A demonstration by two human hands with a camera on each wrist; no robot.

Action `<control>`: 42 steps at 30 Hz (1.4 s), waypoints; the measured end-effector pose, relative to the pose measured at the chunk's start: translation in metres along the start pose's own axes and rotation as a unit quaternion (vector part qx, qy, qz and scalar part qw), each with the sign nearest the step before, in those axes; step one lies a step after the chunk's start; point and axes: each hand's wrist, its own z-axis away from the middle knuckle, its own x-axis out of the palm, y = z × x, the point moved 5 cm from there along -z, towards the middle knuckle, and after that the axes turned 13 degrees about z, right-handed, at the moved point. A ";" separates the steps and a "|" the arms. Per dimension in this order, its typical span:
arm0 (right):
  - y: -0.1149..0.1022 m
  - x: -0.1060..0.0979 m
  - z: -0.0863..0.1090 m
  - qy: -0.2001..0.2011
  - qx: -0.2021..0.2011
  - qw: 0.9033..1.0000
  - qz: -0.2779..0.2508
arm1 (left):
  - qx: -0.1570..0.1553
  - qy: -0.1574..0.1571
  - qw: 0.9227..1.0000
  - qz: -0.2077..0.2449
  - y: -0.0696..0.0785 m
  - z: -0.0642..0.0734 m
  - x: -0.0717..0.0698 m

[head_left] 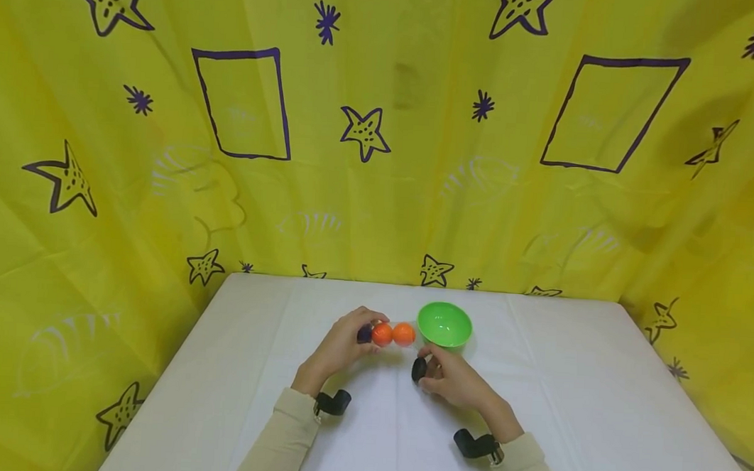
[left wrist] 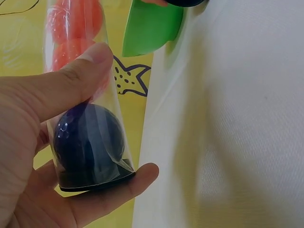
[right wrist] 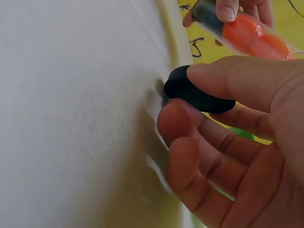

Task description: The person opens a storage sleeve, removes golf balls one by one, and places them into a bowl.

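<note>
My left hand (head_left: 342, 340) grips a clear plastic tube (left wrist: 107, 97), its thumb across the side. Inside the tube, two orange balls (head_left: 404, 334) and a dark blue ball (left wrist: 88, 137) sit in a row. A black end piece (left wrist: 97, 179) closes the tube at the dark ball's end, near the fingers. To the right, my right hand (head_left: 459, 378) pinches a round black cap (right wrist: 197, 95) between thumb and fingers, apart from the tube. Low over the white table, the cap faces the tube's other end.
A green bowl (head_left: 456, 321) stands on the white-covered table (head_left: 573, 402), just beyond my right hand. Yellow curtains (head_left: 404, 208) with purple stars and frames hang around the table's back and sides. Black wrist mounts (head_left: 333, 402) sit at both cuffs.
</note>
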 end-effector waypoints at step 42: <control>0.002 -0.007 0.006 -0.044 0.031 0.999 0.009 | 0.031 0.013 0.999 -0.033 0.010 -0.001 -0.001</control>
